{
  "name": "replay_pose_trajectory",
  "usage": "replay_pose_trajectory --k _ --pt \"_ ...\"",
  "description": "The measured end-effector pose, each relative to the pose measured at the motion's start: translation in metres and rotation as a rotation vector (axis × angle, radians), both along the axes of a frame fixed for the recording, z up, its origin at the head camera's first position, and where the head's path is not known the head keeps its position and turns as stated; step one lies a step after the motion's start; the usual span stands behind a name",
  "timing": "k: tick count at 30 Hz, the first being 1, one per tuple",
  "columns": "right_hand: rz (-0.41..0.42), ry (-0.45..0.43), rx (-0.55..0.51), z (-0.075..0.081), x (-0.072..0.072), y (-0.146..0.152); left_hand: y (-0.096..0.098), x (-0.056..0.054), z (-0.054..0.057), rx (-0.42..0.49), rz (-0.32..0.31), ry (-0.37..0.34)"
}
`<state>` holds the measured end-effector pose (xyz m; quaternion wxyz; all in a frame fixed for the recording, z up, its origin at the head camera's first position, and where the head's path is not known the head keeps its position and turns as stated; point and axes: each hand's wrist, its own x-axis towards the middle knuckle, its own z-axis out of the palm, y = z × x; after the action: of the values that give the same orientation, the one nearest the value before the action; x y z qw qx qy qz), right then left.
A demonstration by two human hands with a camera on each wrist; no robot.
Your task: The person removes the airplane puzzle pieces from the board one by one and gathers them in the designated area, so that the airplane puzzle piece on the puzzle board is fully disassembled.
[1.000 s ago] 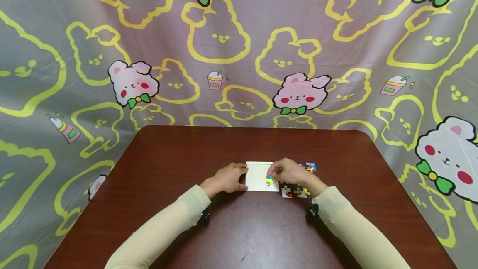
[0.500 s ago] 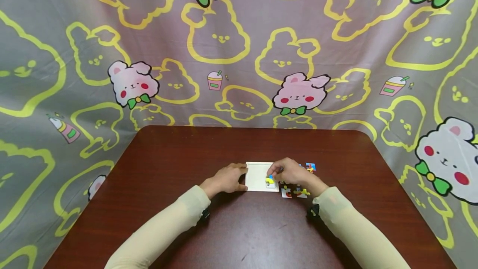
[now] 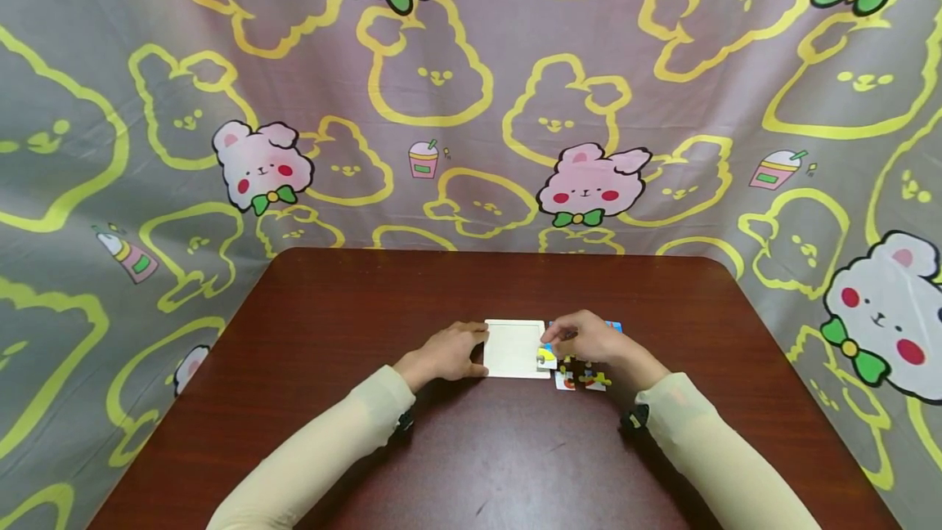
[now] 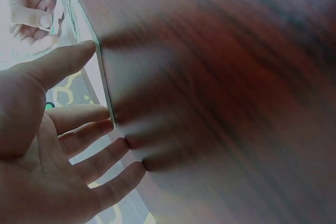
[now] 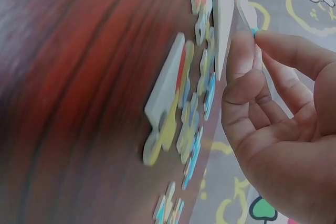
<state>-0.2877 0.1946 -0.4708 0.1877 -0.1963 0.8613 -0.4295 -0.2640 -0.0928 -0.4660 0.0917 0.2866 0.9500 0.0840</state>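
Observation:
A pale, flat puzzle tray [image 3: 511, 350] lies on the brown table. My left hand [image 3: 445, 350] rests at its left edge, thumb tip and index fingertip against the side in the left wrist view, fingers extended. Between thumb and index finger, my right hand [image 3: 589, 338] pinches a jigsaw piece [image 3: 546, 360] with yellow, blue and white on it. That piece is tilted and overlaps the tray's right edge in the head view. In the right wrist view the pinched piece [image 5: 244, 3] appears raised beside the tray, partly hidden by the fingertips.
Several loose jigsaw pieces [image 3: 565, 380] lie just right of the tray, some below my right hand. A large piece [image 5: 170, 87] with a white edge lies nearest the right wrist camera. A patterned cloth [image 3: 471, 105] hangs behind the table [image 3: 441, 285].
My right hand has moved right with the pinched piece, from over the tray's right part to its right edge. My left hand has stayed in place.

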Motion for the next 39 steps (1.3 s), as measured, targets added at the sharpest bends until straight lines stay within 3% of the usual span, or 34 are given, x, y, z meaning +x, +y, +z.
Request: replay_pose_trajectory --k 9,22,39 --pt "0.015 0.000 0.025 0.005 0.002 0.020 -0.001 -0.001 -0.001 0.005 0.009 -0.016" --pt "-0.002 -0.076 0.026 0.009 0.008 0.052 -0.001 -0.001 0.000 0.007 0.006 -0.015" --pt "-0.016 -0.079 0.060 0.003 0.013 0.089 -0.001 0.000 0.002 -0.002 0.009 -0.009"
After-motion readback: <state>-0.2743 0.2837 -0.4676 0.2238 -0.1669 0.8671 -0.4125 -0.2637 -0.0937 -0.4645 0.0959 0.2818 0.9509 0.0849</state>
